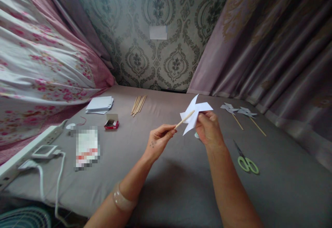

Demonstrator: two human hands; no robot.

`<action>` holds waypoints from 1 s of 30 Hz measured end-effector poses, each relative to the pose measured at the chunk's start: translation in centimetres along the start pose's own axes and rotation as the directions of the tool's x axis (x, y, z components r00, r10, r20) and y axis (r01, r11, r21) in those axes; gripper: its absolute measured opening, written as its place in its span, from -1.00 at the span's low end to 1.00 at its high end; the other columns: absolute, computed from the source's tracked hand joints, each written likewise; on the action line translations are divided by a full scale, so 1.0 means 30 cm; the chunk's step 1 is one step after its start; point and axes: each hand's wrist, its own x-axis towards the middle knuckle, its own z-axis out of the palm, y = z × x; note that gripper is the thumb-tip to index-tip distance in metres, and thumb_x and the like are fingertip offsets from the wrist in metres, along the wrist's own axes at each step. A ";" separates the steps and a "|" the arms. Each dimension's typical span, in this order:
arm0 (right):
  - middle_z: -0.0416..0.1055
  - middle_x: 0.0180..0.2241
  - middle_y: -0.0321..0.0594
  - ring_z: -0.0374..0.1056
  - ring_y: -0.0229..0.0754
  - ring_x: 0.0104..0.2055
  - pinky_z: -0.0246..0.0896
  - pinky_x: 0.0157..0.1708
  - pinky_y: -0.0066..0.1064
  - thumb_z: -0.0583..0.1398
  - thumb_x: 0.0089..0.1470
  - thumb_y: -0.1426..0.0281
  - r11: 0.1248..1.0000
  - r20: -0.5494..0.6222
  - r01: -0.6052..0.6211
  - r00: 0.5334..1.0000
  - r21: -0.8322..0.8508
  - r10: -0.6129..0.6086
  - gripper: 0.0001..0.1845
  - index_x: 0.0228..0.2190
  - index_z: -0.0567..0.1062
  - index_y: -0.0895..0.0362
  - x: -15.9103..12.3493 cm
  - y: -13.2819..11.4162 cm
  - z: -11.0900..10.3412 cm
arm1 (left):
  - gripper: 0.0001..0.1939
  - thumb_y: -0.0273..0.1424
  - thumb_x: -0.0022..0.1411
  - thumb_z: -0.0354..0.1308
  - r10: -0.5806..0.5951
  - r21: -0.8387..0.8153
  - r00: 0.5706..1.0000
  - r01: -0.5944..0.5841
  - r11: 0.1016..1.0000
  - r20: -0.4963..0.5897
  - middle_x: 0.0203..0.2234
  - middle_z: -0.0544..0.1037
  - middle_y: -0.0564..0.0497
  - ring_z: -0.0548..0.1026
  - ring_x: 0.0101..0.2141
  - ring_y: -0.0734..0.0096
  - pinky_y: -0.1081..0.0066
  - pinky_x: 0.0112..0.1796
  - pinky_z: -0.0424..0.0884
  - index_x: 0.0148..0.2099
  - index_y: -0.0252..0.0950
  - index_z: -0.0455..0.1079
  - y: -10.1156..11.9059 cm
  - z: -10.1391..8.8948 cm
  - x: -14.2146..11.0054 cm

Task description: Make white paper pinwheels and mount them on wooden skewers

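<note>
Between my two hands, above the grey cloth, is a white paper pinwheel (192, 119) with a thin wooden stick (184, 118) lying across its middle. My left hand (161, 138) pinches the lower end of the stick. My right hand (209, 127) grips the paper from the right side, its fingers partly hidden behind the blades. Below the pinwheel, a small pale round object (196, 135) shows in part beside my right hand. Two more pinwheels on sticks, a nearer one (229, 108) and a farther one (246, 111), lie to the right.
Green-handled scissors (247, 164) lie at the right. Several wooden sticks (138, 104), a paper stack (99, 104) and a small open red box (111, 123) lie at the left. A power strip (31, 152) with white cables runs along the left edge. Curtains (259, 48) hang at the right.
</note>
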 end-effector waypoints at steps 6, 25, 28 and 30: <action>0.38 -0.60 -0.34 0.34 -0.24 -0.51 0.31 -0.43 -0.36 0.29 -0.22 0.23 0.992 0.032 -0.121 0.992 0.035 0.120 -0.78 -0.55 0.42 0.09 -0.004 -0.016 -0.025 | -0.79 -0.28 -0.04 0.34 0.049 0.020 0.999 -0.049 0.999 -0.005 -0.46 0.56 -0.01 0.40 -0.45 0.48 0.45 -0.39 0.31 -0.31 -0.25 0.58 0.002 -0.001 0.001; 0.34 -0.57 -0.35 0.26 -0.29 -0.51 0.23 -0.46 -0.41 0.19 -0.21 0.37 0.967 -0.086 0.089 0.990 -0.240 -0.113 -0.90 -0.52 0.40 0.11 -0.001 -0.001 -0.001 | -0.75 -0.27 0.02 0.30 -0.036 0.011 0.999 0.036 0.999 -0.028 -0.51 0.52 0.01 0.31 -0.53 0.53 0.47 -0.48 0.22 -0.25 -0.29 0.56 -0.008 0.019 -0.013; 0.35 -0.56 -0.34 0.27 -0.28 -0.53 0.27 -0.45 -0.37 0.20 -0.18 0.29 0.997 -0.016 0.010 1.000 -0.075 -0.012 -0.86 -0.53 0.41 0.09 0.004 0.006 -0.008 | -0.81 -0.32 0.05 0.28 0.112 0.106 0.992 -0.105 0.989 -0.057 -0.47 0.53 0.00 0.36 -0.47 0.49 0.46 -0.41 0.26 -0.25 -0.24 0.57 -0.006 0.010 -0.009; 0.37 -0.55 -0.32 0.30 -0.27 -0.51 0.28 -0.44 -0.37 0.23 -0.18 0.24 0.999 0.006 -0.012 1.000 -0.043 0.012 -0.82 -0.52 0.42 0.09 0.004 0.006 -0.010 | -0.82 -0.34 0.07 0.26 0.158 0.135 0.986 -0.150 0.979 -0.055 -0.46 0.53 0.00 0.37 -0.45 0.48 0.45 -0.39 0.28 -0.24 -0.23 0.57 -0.006 0.005 -0.006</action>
